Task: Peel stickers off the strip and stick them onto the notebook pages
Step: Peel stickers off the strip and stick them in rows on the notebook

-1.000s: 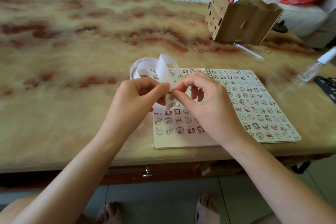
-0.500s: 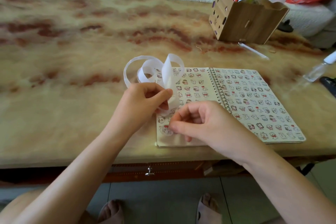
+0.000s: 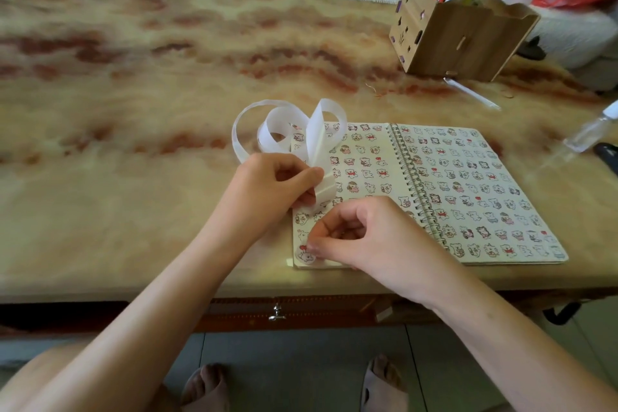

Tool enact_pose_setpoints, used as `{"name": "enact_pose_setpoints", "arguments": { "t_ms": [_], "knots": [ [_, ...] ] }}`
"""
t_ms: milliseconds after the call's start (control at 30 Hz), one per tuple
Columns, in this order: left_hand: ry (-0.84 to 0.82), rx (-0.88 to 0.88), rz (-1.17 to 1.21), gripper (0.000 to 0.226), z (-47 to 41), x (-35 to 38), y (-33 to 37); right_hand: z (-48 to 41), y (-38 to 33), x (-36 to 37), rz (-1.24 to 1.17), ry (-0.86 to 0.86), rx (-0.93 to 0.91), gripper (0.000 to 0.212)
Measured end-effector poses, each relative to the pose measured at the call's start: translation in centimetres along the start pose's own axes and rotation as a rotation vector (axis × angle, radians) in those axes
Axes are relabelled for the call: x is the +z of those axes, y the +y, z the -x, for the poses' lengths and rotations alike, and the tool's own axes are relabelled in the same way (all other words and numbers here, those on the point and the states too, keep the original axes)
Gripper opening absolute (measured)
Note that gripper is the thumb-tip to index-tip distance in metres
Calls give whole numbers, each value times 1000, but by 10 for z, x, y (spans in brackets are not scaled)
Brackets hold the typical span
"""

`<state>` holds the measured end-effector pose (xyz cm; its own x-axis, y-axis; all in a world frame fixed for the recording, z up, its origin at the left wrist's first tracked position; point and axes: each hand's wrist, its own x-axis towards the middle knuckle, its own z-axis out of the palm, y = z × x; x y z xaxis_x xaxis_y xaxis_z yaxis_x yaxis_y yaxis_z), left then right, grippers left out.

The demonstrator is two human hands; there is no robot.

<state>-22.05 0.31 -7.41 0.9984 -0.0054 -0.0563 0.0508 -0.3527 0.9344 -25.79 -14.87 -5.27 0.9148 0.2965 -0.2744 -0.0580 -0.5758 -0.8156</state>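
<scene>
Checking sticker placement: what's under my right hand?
The right hand covers the lower left page of the notebook. At its fingertips a sticker with a red spot shows near the page's bottom corner. Whatever lies beneath the palm is hidden.

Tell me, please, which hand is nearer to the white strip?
Left. The left hand pinches the strip; the right hand is nearer the person, pressing a sticker onto the notebook.
</scene>
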Motion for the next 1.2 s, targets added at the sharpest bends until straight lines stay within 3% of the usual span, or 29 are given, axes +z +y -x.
{"name": "enact_pose_setpoints", "arguments": {
  "t_ms": [533,1200],
  "knots": [
    [5,7,-4,23,-1,2,-1,5,-4,7,115,83,-21,9],
    [8,-5,-15,23,1,2,3,3,-2,6,92,105,-39,9]
  ]
}}
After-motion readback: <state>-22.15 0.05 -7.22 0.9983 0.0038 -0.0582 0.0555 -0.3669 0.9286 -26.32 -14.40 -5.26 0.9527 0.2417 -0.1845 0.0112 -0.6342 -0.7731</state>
